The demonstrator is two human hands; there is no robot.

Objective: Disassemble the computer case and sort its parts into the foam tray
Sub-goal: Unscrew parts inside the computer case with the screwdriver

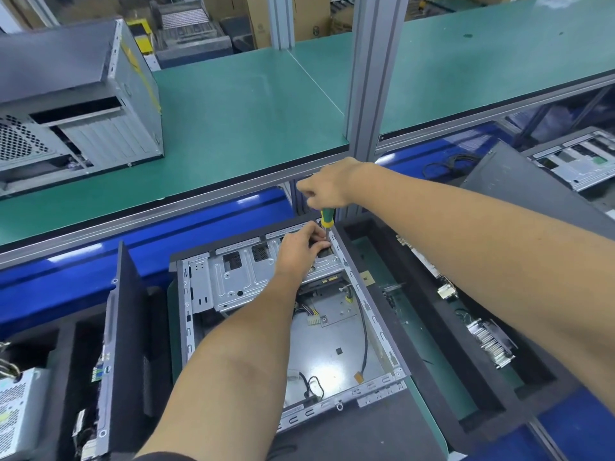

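Surroundings before you
Second computer case (76, 104) on green shelf (239, 104); aluminium post (372, 78); cardboard boxes (299, 15) beyond.

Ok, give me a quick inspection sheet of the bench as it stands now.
Surface: green mat under the open computer case.
Job's things: screwdriver upright at the case's far right corner; foam tray on the right holds a heatsink.
Clutter: power supply at left.
Hands: right hand grips the screwdriver; left hand pinches near its tip.
Cables: loose wires inside the case.
Surroundings: second case on the upper shelf.
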